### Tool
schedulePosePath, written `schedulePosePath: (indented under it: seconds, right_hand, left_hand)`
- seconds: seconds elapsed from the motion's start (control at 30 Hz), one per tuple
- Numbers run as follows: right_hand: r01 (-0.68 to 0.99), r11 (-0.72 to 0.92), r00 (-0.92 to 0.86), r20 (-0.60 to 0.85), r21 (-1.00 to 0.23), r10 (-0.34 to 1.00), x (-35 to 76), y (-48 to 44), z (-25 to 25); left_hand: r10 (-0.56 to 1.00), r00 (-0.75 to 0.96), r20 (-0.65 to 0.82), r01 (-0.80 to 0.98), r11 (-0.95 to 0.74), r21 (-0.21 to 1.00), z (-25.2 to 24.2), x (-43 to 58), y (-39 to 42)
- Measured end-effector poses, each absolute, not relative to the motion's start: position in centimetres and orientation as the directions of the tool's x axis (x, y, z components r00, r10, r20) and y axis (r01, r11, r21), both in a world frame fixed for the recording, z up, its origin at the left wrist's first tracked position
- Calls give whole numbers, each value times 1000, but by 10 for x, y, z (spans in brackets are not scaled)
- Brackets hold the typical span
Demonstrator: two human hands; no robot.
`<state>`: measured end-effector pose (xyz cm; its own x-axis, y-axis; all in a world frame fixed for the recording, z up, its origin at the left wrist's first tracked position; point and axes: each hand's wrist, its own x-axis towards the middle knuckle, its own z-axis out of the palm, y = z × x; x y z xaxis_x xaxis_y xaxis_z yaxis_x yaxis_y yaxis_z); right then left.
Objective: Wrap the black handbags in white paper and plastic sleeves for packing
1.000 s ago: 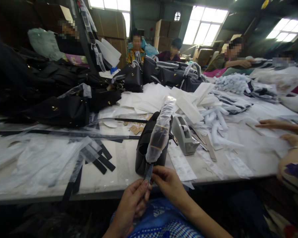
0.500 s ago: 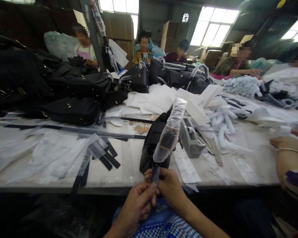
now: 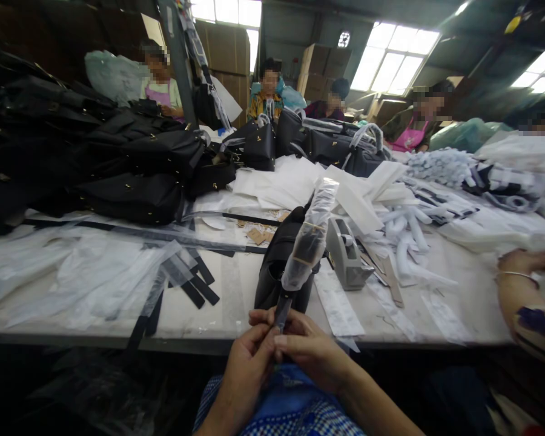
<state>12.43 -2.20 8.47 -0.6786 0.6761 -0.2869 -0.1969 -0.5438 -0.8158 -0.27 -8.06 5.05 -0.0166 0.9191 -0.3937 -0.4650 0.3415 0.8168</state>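
Left hand (image 3: 249,360), right hand (image 3: 315,350) both pinching strap (image 3: 282,310). Hard tug could drag bag (image 3: 276,254) off surface (image 3: 234,297), near side; loose pinch, strap slips.

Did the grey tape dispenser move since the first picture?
No. The camera's view shifted, but the grey tape dispenser looks to be in the same place on the table, still beside the white strip.

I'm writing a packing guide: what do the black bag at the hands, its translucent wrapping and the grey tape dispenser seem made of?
Black bag: seemingly leather or imitation, smooth with faint sheen.
Translucent wrapping: thin plastic film, crinkled and shiny.
Grey tape dispenser: probably moulded plastic, smooth and rounded; painted metal possible.
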Motion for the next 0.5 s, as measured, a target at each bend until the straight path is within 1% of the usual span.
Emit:
schedulePosePath:
  seconds: [0.1,0.2,0.3,0.37,0.43,0.47,0.5]
  right_hand:
    - [-73,-390,-539,-293,-918,790,113,-26,82]
    - [46,-259,-522,-244,-965,817,118,-25,82]
    - [240,-46,-565,-179,-970,806,141,-17,94]
    - [333,80,-498,-103,-939,861,158,-8,111]
    - [310,179,-345,65,-934,936,167,4,136]
    - [258,224,-280,149,-940,948,167,12,151]
    - [189,257,-253,206,-948,945,164,19,166]
  left_hand:
    - [930,-48,-364,-432,309,847,48,-2,-80]
    - [921,-37,-388,-389,344,855,48,-2,-81]
    - [919,-23,-393,-398,352,847,51,-3,-81]
    - [923,-35,-383,-402,338,851,51,-4,-80]
    - [923,-48,-381,-381,335,861,50,-3,-80]
    - [924,-50,-378,-362,336,870,48,-2,-79]
    - [927,-50,-371,-338,334,880,45,-1,-79]
